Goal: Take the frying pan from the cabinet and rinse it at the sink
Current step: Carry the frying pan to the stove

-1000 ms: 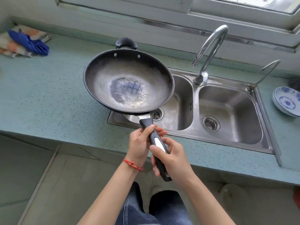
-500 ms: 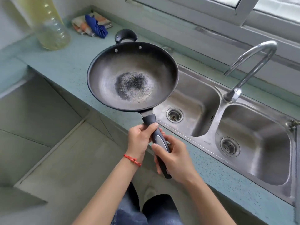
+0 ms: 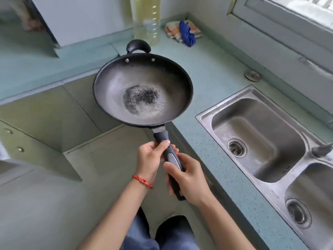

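Observation:
A dark frying pan [image 3: 144,91] with a worn, speckled patch in its middle is held level in the air, over the counter's corner and the cabinet fronts. Both hands grip its long black handle: my left hand [image 3: 151,157] nearer the pan, my right hand [image 3: 187,179] lower on the grip. A small loop handle sits on the pan's far rim. The double steel sink [image 3: 259,139] lies to the right of the pan, with two drains showing. Only the faucet's base [image 3: 322,150] is in view.
A teal speckled counter [image 3: 212,76] runs along the wall under the window. On it stand a large bottle of yellow liquid [image 3: 146,20] and a pile of cloths [image 3: 185,32]. Green cabinet doors [image 3: 46,114] with small knobs fill the left. A round metal cap [image 3: 252,75] sits near the sink.
The pan has swung left, away from over the sink basin to over the counter corner and cabinets. My view has turned left with it. Both hands keep the same hold.

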{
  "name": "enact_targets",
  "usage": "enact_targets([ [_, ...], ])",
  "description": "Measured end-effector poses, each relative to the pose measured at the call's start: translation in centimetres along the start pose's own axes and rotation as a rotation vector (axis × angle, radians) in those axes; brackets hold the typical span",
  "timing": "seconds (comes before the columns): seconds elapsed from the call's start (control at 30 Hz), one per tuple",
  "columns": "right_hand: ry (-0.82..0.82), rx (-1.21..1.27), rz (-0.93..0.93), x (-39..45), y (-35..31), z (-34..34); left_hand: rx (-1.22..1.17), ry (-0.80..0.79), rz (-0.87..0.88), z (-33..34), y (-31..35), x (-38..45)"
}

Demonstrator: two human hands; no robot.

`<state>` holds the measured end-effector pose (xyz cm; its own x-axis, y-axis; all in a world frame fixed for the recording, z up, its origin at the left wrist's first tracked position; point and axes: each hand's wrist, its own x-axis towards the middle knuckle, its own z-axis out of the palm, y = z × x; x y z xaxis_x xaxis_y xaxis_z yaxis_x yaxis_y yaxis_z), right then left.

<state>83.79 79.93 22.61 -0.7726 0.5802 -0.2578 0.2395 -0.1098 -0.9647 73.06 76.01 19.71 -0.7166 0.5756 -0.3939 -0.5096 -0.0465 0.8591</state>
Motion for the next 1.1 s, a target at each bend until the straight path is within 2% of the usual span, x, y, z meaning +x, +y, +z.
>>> enact_targets([
  [0.57,-0.303,-0.117,-0.037,9.3,-3.9,21.6,-0.140,0.240,0.088,-21.1,10.7,5.3],
  [0.87,-0.489,-0.151,-0.047,16.0,-6.3,27.8,-0.204,0.407,0.148,-26.7,15.3,9.3],
  [1.1,-0.626,-0.212,-0.071,24.1,-8.2,30.0,-0.257,0.535,0.182,-28.3,18.3,15.4],
])
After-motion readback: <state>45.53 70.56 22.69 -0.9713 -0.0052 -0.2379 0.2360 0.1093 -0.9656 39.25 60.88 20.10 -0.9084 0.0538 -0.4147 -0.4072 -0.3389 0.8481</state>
